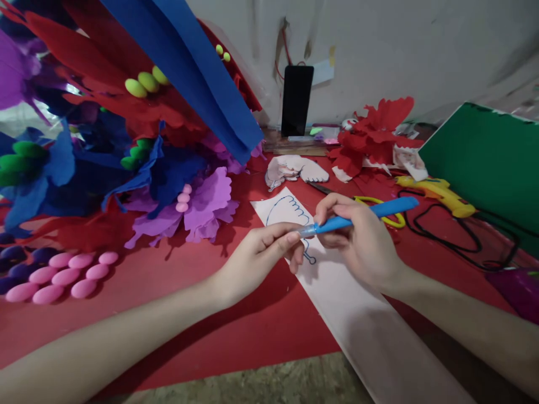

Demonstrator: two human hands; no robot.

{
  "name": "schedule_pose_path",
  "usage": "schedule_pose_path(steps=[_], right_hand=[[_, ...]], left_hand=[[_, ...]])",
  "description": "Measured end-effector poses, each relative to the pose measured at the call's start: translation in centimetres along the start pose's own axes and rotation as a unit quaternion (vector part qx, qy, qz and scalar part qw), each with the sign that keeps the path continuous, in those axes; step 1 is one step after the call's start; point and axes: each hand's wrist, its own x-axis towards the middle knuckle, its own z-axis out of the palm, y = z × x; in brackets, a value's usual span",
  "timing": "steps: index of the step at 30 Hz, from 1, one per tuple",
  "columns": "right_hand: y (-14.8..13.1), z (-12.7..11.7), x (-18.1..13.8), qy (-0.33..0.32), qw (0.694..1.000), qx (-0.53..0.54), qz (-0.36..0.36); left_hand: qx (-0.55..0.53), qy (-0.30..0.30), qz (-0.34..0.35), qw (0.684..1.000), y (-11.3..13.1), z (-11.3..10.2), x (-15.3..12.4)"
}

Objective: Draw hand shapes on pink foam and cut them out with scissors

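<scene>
A blue marker pen [385, 209] lies across the fingers of my right hand [357, 241], which is closed around its barrel. My left hand [261, 252] pinches the clear tip end [309, 230] of the same pen; whether that end is a cap, I cannot tell. Beneath both hands is a long strip of white paper [337, 297] with a blue scalloped outline [295, 206] drawn on its far end, partly hidden by my fingers. Just beyond the strip are white paper cut-outs [295, 169] with dark outlines and a pair of yellow-handled scissors [398, 217].
Red, blue and purple butterfly shapes [210, 202] crowd the left. Pink egg-shaped pieces [67, 276] lie in front of them. A phone [297, 101] stands at the wall. On the right are a yellow glue gun [440, 193] with a black cord and a green board [484, 163].
</scene>
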Motion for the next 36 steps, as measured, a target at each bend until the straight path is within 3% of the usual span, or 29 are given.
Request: schedule_pose_path(steps=[11,17,21,26,32,36], right_hand=[[1.0,0.2,-0.1,-0.011,1.0,0.018,0.001],[-0.3,0.8,0.1,-0.043,0.998,-0.019,0.044],[-0.4,0.6,0.4,-0.087,0.993,-0.038,0.064],[1.4,1.3,-0.4,-0.218,0.962,-0.137,0.089],[3.4,2.7,-1.3,-0.256,0.951,-0.136,0.104],[3.4,2.7,-1.4,-0.279,0.934,-0.202,0.09]], left_hand=[[-0.06,0.011,0.0,0.998,-0.8,0.4,0.1],[-0.064,-0.048,-0.037,0.996,0.1,0.6,0.2],[-0.2,0.03,-0.032,0.979,0.5,0.6,0.6],[-0.267,0.119,-0.02,0.956,1.3,0.6,0.8],[-0.269,0.127,-0.034,0.954,1.7,1.3,0.3],[-0.18,0.114,-0.012,0.977,1.9,1.0,0.4]])
